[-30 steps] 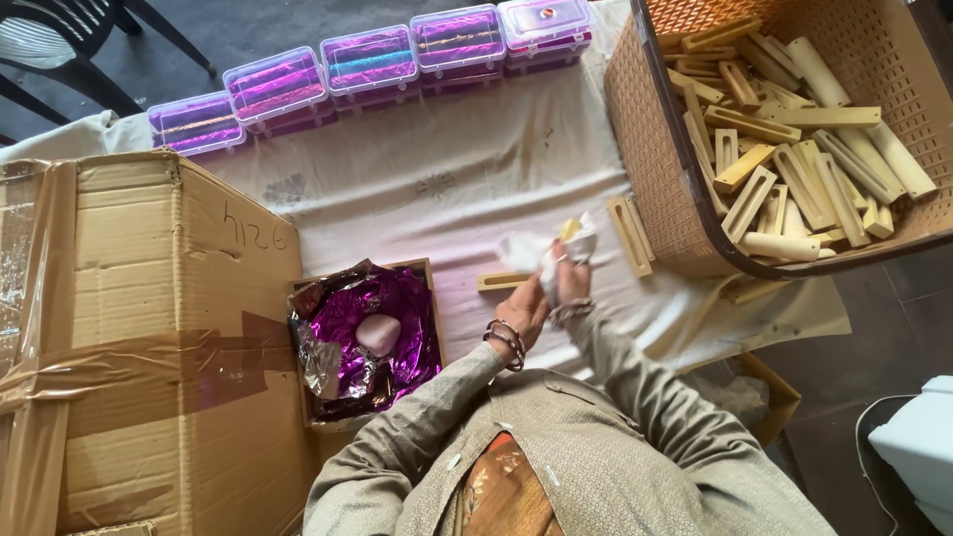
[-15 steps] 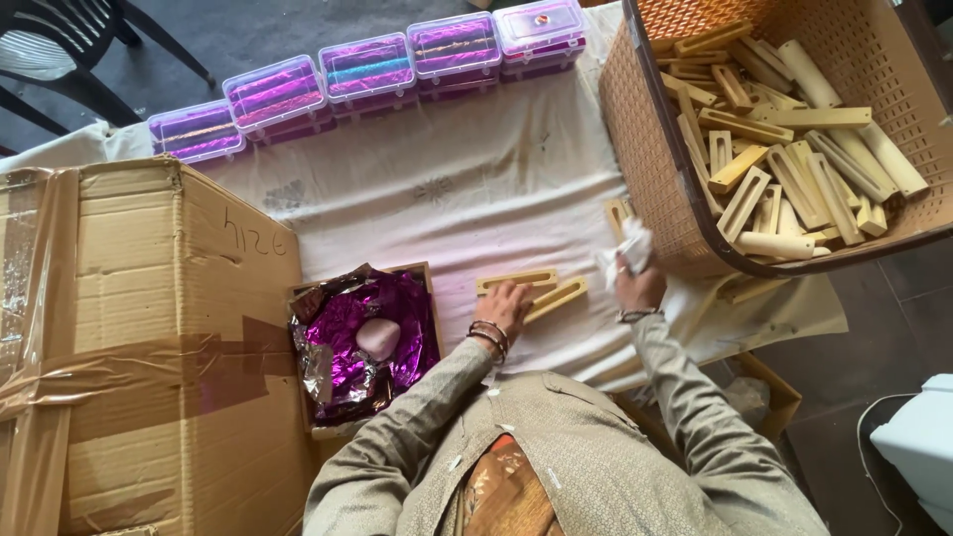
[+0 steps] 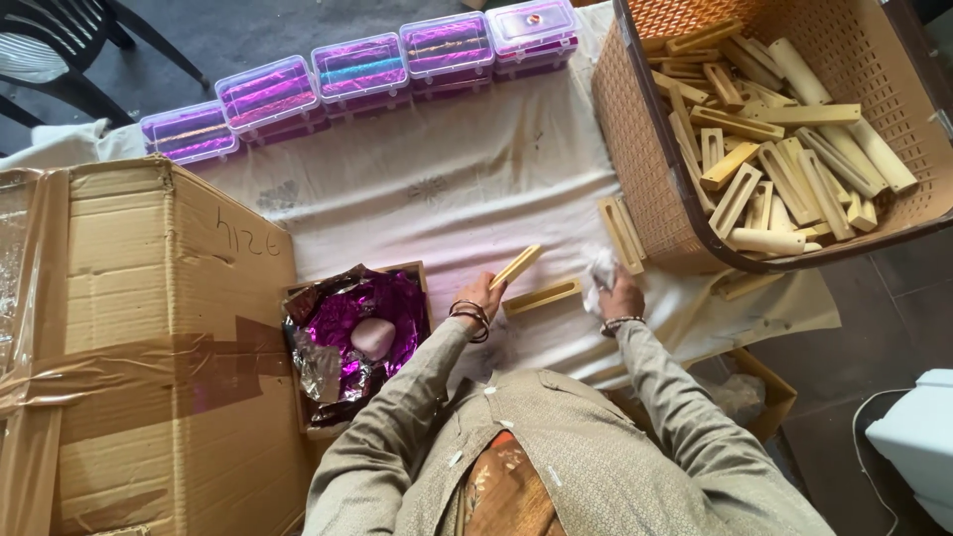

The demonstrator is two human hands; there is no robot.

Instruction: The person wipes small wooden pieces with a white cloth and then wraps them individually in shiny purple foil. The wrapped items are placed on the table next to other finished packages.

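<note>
Wooden strip in left hand, long axis slanting up-right.

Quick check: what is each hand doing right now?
Left hand: closed on a slim wooden piece, lifted off the cloth.
Right hand: closed on a crumpled white rag.
</note>
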